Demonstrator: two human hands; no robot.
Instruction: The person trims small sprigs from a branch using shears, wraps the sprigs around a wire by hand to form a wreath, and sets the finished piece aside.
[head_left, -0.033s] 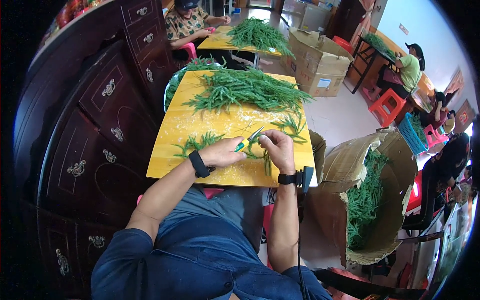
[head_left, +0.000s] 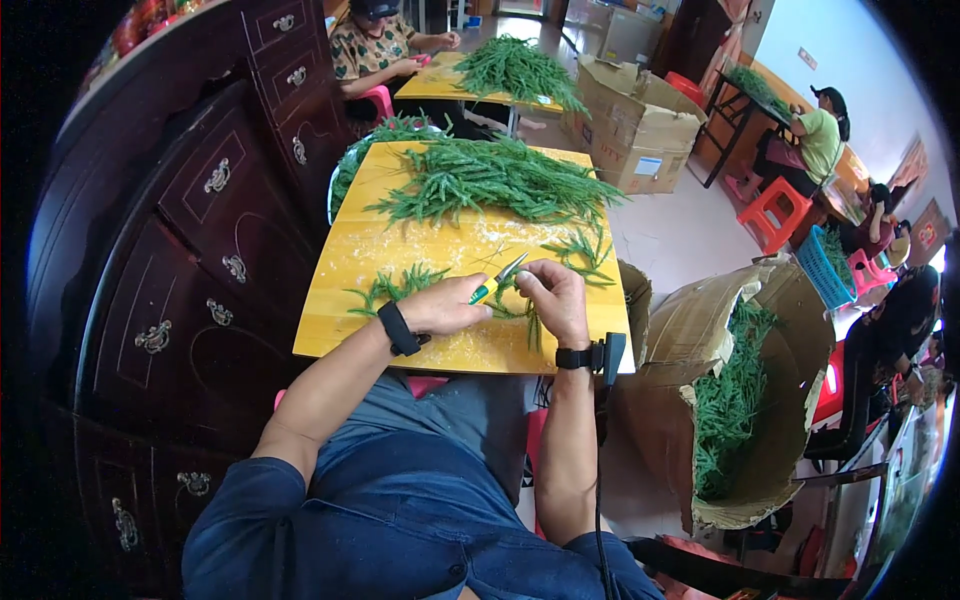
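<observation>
Over the near half of the yellow table (head_left: pixel 340 262), my left hand (head_left: pixel 447 307) is closed around a small tool (head_left: pixel 487 290) with a yellow-and-green handle and a pointed metal tip. The tip points up and to the right, close to my right hand (head_left: pixel 556 298). The fingers of my right hand are pinched together on a thin green plastic-looking sprig (head_left: pixel 534 326), part of which hangs below the hand. Loose sprigs (head_left: pixel 400 287) lie left of my left hand, and others (head_left: pixel 582 255) lie beyond my right. A large heap of green sprigs (head_left: pixel 490 180) covers the table's far part.
Dark drawers (head_left: pixel 205 240) line the left side. A torn cardboard box (head_left: pixel 660 360) holding greenery stands at the right, and another box (head_left: pixel 640 125) farther back. A person (head_left: pixel 370 50) sits at a second yellow table ahead; other people sit at the right near red stools (head_left: pixel 775 215).
</observation>
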